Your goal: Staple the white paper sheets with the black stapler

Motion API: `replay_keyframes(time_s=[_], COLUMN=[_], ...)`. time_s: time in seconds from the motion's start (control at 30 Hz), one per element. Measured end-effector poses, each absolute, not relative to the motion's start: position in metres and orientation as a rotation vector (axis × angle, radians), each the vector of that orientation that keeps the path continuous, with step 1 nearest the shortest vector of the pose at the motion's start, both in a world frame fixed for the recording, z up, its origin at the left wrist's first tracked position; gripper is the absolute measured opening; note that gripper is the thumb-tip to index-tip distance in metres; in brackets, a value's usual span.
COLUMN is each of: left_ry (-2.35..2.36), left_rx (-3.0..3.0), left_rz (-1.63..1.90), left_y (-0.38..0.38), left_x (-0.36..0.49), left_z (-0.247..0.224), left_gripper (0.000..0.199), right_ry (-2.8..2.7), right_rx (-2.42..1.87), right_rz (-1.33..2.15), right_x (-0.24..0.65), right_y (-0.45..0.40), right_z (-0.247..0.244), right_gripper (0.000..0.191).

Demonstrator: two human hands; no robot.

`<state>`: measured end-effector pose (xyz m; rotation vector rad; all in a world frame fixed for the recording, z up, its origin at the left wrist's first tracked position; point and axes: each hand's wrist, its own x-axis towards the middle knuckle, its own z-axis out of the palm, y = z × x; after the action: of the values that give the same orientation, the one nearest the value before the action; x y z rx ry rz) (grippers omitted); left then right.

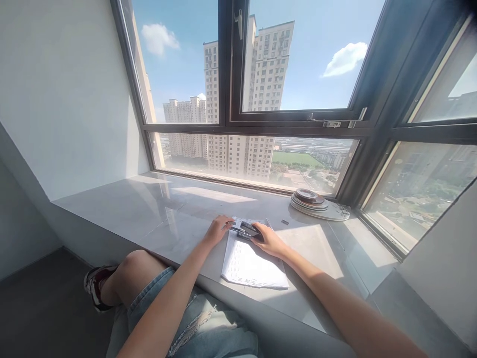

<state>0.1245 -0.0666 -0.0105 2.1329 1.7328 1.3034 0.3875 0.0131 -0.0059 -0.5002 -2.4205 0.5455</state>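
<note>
A black stapler (246, 231) lies above the top part of a stack of white paper sheets (255, 263) on the grey window sill. My right hand (269, 240) is wrapped round the stapler's right end. The stapler's arms are spread apart, with its open side toward the left. My left hand (219, 228) is at the paper's upper left edge, its fingers pinched on a small grey piece near the stapler's open end; the piece looks like a strip of staples, too small to be sure.
Stacked plates (308, 201) stand on a pale board (340, 212) by the window at the right. A small dark piece (285, 222) lies on the sill (122, 214) right of the paper. The sill's front edge runs above my legs.
</note>
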Motion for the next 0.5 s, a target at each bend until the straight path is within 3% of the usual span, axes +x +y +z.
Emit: replay_keyframes(time_s=[0.5], left_ry=[1.733], left_rx=[2.294], left_rz=[1.038], left_y=[-0.0616], left_x=[0.1241], left_z=[-0.0173], left_gripper=[0.020], right_ry=[-2.411], right_rx=[-0.491], right_rz=[0.582], right_x=[0.3875], right_y=[0.0147], right_z=[-0.0069], right_gripper=[0.029])
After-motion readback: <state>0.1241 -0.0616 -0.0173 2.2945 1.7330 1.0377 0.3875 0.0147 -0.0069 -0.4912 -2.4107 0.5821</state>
